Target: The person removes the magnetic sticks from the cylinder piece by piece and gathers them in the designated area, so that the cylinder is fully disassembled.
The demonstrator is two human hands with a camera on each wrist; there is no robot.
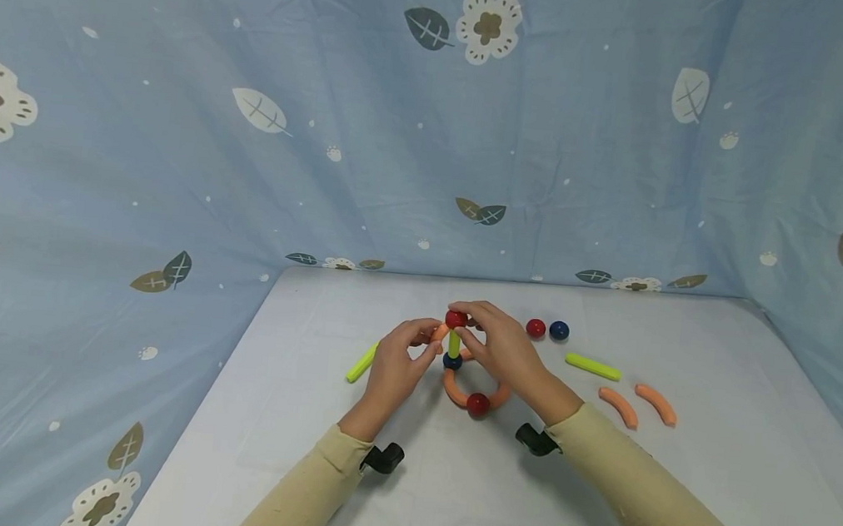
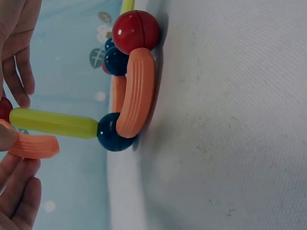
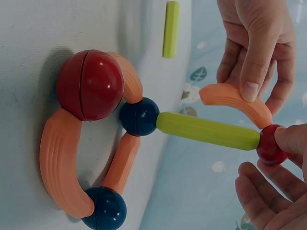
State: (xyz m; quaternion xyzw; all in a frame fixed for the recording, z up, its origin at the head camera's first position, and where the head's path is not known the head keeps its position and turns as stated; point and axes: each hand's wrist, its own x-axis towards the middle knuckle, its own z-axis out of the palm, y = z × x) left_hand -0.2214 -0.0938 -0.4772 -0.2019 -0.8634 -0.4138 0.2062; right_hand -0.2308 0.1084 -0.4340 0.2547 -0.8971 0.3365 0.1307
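Observation:
My left hand (image 1: 399, 365) pinches a curved orange stick (image 3: 235, 101) between thumb and fingers. One end of that stick meets a red ball (image 3: 271, 145), which my right hand (image 1: 508, 347) holds with thumb and fingertips. Below the ball a green stick (image 3: 208, 130) stands upright, its lower end on a blue ball (image 3: 139, 116). That blue ball belongs to a ring lying on the table, made of curved orange sticks (image 2: 138, 93), another blue ball (image 3: 106, 207) and a larger-looking red ball (image 1: 478, 404) on the near side. My right hand partly covers the ring in the head view.
On the white table (image 1: 461, 500), a loose red ball (image 1: 535, 329) and blue ball (image 1: 559, 331) lie behind my right hand. Farther right are a green stick (image 1: 593, 367) and two curved orange sticks (image 1: 618, 407). Another green stick (image 1: 362, 364) lies left of my left hand.

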